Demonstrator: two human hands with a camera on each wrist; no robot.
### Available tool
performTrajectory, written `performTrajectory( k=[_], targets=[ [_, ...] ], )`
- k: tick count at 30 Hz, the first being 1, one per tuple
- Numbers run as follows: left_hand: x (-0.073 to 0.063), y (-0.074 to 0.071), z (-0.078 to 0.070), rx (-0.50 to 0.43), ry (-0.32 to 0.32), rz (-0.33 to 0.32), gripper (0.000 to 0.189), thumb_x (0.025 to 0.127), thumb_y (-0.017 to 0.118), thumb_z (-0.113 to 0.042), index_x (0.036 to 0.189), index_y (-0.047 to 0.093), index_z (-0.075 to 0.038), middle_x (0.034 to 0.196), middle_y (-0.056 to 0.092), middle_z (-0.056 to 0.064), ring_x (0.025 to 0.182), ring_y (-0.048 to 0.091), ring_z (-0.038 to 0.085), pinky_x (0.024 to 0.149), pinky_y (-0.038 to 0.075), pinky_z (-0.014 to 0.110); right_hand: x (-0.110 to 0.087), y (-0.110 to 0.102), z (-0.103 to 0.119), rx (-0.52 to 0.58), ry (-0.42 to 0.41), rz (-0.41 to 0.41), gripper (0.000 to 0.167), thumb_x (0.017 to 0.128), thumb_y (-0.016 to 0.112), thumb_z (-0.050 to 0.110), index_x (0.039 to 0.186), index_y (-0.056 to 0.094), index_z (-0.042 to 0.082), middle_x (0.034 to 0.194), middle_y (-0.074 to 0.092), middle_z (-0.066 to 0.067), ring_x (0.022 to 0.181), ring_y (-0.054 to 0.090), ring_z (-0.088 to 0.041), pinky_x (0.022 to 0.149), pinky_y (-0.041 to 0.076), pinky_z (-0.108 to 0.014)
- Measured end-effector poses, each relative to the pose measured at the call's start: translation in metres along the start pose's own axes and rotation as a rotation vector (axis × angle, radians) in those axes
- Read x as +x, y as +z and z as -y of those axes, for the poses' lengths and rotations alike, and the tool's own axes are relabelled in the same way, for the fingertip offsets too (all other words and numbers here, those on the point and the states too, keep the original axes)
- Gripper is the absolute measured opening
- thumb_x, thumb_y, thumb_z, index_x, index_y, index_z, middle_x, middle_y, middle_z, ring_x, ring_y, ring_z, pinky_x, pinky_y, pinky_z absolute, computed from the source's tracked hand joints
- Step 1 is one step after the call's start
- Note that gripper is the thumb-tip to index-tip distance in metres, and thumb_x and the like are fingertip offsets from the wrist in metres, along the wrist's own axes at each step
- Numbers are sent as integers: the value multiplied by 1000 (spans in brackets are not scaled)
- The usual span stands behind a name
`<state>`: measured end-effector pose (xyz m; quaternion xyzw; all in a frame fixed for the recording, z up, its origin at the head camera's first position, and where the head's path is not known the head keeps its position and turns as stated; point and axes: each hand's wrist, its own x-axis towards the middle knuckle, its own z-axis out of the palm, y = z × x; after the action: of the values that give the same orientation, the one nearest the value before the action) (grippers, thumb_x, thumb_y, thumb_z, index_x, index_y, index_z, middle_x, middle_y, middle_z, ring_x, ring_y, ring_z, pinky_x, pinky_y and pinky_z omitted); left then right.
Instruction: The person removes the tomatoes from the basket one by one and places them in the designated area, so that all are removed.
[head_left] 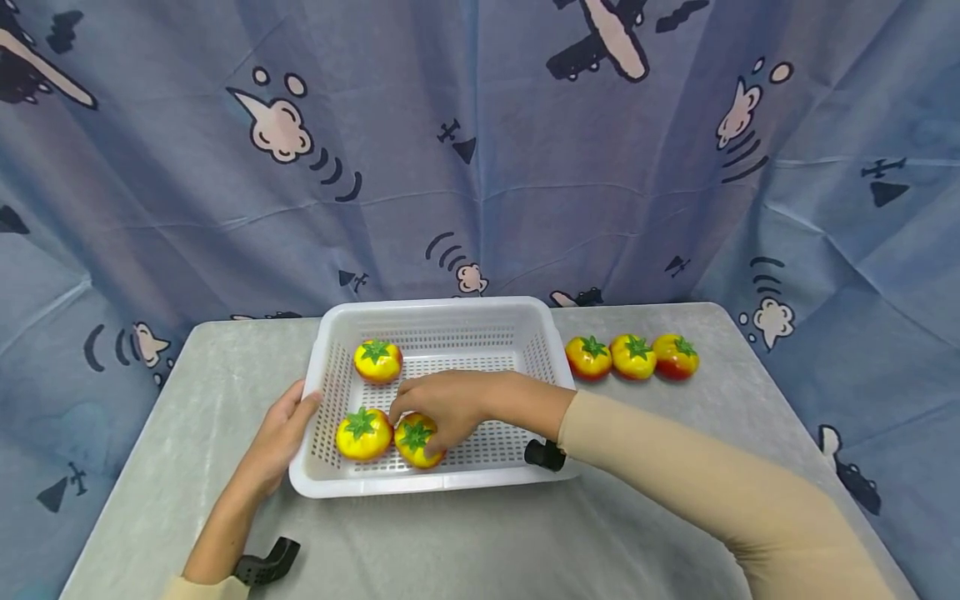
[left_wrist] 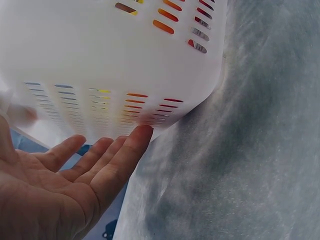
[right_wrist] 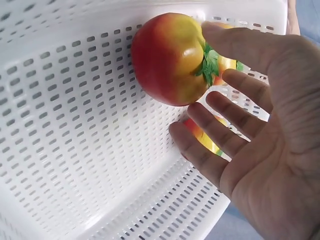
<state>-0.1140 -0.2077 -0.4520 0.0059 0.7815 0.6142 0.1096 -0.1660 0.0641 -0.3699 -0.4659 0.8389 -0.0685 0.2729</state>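
Note:
A white perforated plastic basket point(head_left: 431, 482) sits on the table with three red-and-yellow tomatoes inside, each topped by green leaves. My left hand point(head_left: 287, 429) grips its left side, thumb at the rim; in the left wrist view the fingers point(left_wrist: 117, 162) lie along the outer wall. Reaching into the basket, my right hand point(head_left: 453, 404) is around the front tomato point(head_left: 414, 435), its thumb and fingers spread apart right at the fruit. In the right wrist view this tomato point(right_wrist: 167, 60) shows its red side. Beside it lies another tomato point(head_left: 363, 435), and a third tomato point(head_left: 377, 361) is farther back.
Just right of the basket, three more tomatoes stand in a row, with a left one point(head_left: 588, 358), a middle one point(head_left: 633, 357) and a right one point(head_left: 676, 357). A grey cloth covers the table point(head_left: 465, 550). A blue printed curtain point(head_left: 405, 167) hangs behind it.

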Motion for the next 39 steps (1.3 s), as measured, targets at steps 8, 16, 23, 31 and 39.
performTrajectory(
  k=[8, 16, 23, 31, 39],
  targets=[
    [0, 0, 0, 4, -2, -5, 58, 116, 35, -31, 166, 24, -5, 154, 50, 35, 124, 69, 42, 87, 69, 39, 5, 4, 2, -36, 32, 58, 69, 86, 90, 26, 148, 60, 20, 148, 62, 2, 133, 60, -12, 123, 48, -35],
    [0, 0, -2, 4, 0, -5, 58, 116, 35, -31, 167, 23, -5, 155, 49, 34, 126, 67, 46, 87, 69, 40, 4, 7, 1, -52, 54, 62, 72, 86, 90, 27, 150, 58, 21, 148, 62, 2, 132, 60, -13, 122, 49, -36],
    [0, 1, -2, -2, -3, -4, 58, 116, 35, -31, 166, 24, -5, 155, 49, 35, 125, 68, 44, 87, 69, 40, 2, 9, 1, -52, 82, 101, 80, 84, 92, 27, 154, 55, 20, 150, 59, 0, 132, 59, -13, 122, 49, -35],
    [1, 2, 1, -8, -11, -2, 57, 116, 35, -31, 167, 24, -6, 155, 48, 34, 126, 67, 44, 87, 69, 40, -2, 8, 0, -41, 94, 99, 79, 84, 92, 29, 153, 56, 18, 147, 61, 0, 125, 60, -13, 121, 50, -35],
    [1, 1, 1, -3, -8, -8, 59, 116, 35, -32, 167, 23, -6, 156, 48, 34, 126, 67, 46, 86, 69, 40, -5, 8, -2, -11, 89, 53, 79, 84, 92, 27, 153, 55, 20, 149, 60, 0, 130, 60, -14, 122, 49, -36]
  ],
)
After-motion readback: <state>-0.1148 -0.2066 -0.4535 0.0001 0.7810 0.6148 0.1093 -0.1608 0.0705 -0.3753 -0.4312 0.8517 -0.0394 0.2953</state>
